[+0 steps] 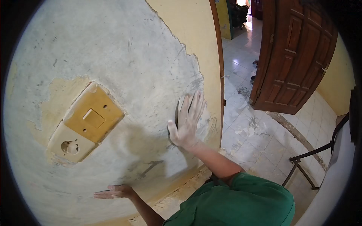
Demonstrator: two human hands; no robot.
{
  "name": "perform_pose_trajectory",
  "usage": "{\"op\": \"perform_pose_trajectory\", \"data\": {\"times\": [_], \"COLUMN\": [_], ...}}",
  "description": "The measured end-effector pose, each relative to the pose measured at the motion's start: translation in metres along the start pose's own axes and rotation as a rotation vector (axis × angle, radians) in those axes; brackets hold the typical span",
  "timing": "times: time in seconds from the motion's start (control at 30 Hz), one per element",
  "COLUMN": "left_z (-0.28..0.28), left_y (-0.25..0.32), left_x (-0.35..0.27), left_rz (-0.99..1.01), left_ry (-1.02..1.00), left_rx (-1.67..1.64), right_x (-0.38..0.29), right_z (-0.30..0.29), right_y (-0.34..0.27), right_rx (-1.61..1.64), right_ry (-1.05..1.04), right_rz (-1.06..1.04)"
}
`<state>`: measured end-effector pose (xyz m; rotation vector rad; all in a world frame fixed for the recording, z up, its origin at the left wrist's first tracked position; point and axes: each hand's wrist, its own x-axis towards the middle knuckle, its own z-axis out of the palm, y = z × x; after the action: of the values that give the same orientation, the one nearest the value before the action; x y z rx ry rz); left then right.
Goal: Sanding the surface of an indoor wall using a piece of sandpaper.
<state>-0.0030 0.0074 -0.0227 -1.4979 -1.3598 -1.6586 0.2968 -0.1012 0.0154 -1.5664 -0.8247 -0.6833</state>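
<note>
My right hand (187, 124), coated in pale dust, presses flat against the wall (135, 73). Under its palm and fingers is a thin flat pad (178, 111); only its edge shows between thumb and index finger, so its exact kind is unclear. Patchy grey-white plaster covers most of the wall, bordered by a ragged edge of yellow paint (186, 22). Lower left, my left hand (114, 192) is empty with its fingers stretched out, close to the wall; whether it touches is unclear. Between the hands and the left rim sits a yellow light switch plate (94, 113) joined to a cream socket (70, 147).
Right of the wall is a doorway with a brown wooden frame (219, 70) and an open panelled door (297, 62). Paint flakes (251, 130) litter the white floor tiles (240, 113). A dark metal stand (297, 161) is at the right.
</note>
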Motion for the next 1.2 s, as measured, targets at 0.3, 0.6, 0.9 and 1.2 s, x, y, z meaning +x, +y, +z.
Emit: {"op": "perform_pose_trajectory", "data": {"times": [0.3,0.6,0.9,1.2], "left_z": [0.002,0.001,-0.004,0.006], "left_y": [0.012,-0.003,-0.035,-0.02], "left_x": [-0.01,-0.009,0.052,0.032], "left_rz": [-0.017,0.02,-0.034,-0.042], "left_ry": [0.0,0.016,0.093,0.124], "left_rx": [0.0,0.006,-0.039,-0.053], "right_x": [-0.025,-0.022,0.033,0.005], "right_z": [0.003,0.005,-0.012,-0.006], "right_y": [0.008,0.009,-0.01,0.001], "right_rx": [-0.042,-0.055,-0.057,-0.115], "right_ry": [-0.09,-0.017,-0.034,-0.097], "right_rz": [-0.249,-0.135,-0.122,-0.06]}}
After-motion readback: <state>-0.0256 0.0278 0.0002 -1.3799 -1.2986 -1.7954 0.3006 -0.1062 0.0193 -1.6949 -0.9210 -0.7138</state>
